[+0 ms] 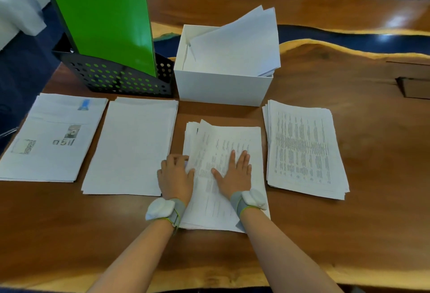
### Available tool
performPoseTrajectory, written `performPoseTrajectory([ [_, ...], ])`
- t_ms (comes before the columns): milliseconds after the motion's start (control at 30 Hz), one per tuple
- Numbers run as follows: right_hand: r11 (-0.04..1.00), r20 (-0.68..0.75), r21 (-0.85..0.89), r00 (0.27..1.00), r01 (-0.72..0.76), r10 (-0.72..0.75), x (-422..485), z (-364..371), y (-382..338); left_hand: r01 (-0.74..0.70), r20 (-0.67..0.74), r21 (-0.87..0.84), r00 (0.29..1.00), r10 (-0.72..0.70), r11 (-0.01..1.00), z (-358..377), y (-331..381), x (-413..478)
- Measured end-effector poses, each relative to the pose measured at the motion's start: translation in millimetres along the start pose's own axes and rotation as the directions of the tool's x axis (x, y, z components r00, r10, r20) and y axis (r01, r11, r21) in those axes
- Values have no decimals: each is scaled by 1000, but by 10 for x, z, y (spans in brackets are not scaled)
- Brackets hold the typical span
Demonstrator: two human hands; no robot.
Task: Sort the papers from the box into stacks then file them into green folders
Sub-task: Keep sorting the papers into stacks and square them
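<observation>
Stack [232, 139] in front of box [221, 90] looking light, floppy, slidey. Right hand [235, 174] pressing flat, fingers straight; left hand [175, 176] curling fingers round edge. Probably gripping both sides.

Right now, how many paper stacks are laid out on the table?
4: picture-page stack far left; blank-topped stack beside it; text stack touched by the left hand and right hand; dense-print stack far right. Papers in the white box aren't counted.

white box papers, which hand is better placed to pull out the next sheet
Probably the right hand: it lies flat and open on the stack, straight below the papers leaning at the right of the white box. The left hand curls round that stack's left edge.
</observation>
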State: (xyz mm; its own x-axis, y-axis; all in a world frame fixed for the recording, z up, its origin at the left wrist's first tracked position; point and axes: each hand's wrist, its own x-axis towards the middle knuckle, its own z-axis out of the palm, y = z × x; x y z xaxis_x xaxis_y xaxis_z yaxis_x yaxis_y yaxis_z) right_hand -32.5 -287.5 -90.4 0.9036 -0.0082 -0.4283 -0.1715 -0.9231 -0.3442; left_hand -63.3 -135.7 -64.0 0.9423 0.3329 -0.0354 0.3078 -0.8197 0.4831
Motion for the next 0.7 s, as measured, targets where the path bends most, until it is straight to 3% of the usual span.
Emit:
performPoseTrajectory([
  [100, 993, 2, 113, 1000, 23, -23, 11, -46, -75, 95, 134, -256, 989, -61, 962, -10, -9, 45],
  [167, 953, -40, 303, 999, 27, -16, 12, -97, -102, 130, 220, -348, 974, -53, 928, -21, -13, 106],
  [300, 765, -185, 644, 969, -6, 163, -10, -242, -65, 193, 189, -442, 975, -119, 876, -144, -127, 291],
  [433, 514, -161, 857, 932, -31, 325, 7, -450, -26, 314, 286, -668, 945, -157, 675, -372, -303, 483],
  [500, 427, -109, 902, 921, -66, 374, 36, -550, -28, 339, 320, -729, 937, -142, 594, -467, -360, 560],
  [567, 376, -30, 922, 951, -92, 307, 58, -600, -40, 336, 321, -742, 938, -133, 580, -519, -388, 609],
  [700, 382, 3, 920, 974, -91, 226, 70, -591, -45, 330, 300, -737, 942, -153, 590, -515, -419, 661],
])
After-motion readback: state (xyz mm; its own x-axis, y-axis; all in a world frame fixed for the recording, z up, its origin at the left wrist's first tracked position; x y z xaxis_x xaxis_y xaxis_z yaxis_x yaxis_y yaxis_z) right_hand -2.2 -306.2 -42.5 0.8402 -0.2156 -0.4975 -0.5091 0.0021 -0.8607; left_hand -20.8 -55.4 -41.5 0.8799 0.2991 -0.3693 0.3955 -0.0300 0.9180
